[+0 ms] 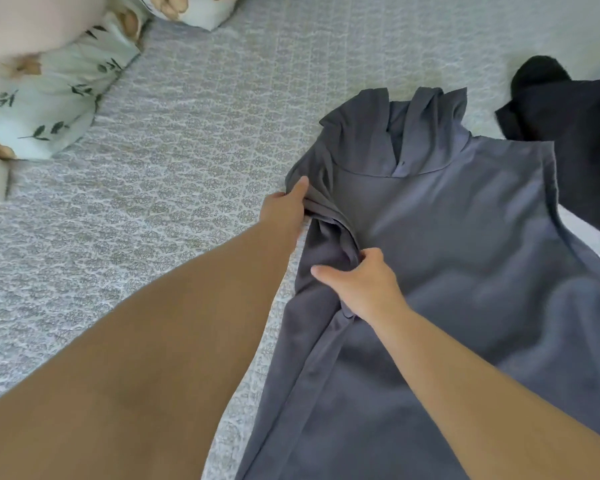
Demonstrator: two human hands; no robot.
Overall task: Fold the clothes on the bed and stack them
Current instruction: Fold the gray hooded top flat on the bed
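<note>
left hand and right hand each pinch the grey shirt's gathered left sleeve; the shirt lies lengthwise toward the bed's head, black garment beside its right.

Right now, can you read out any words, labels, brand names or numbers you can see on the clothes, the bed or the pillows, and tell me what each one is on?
None: no readable text in this view.
Grey shirt: no print, logo or tag shows.
Black garment: plain, nothing written shows.
Bedspread: woven pattern only.
Pillows: leaf and flower print, no words.
</note>
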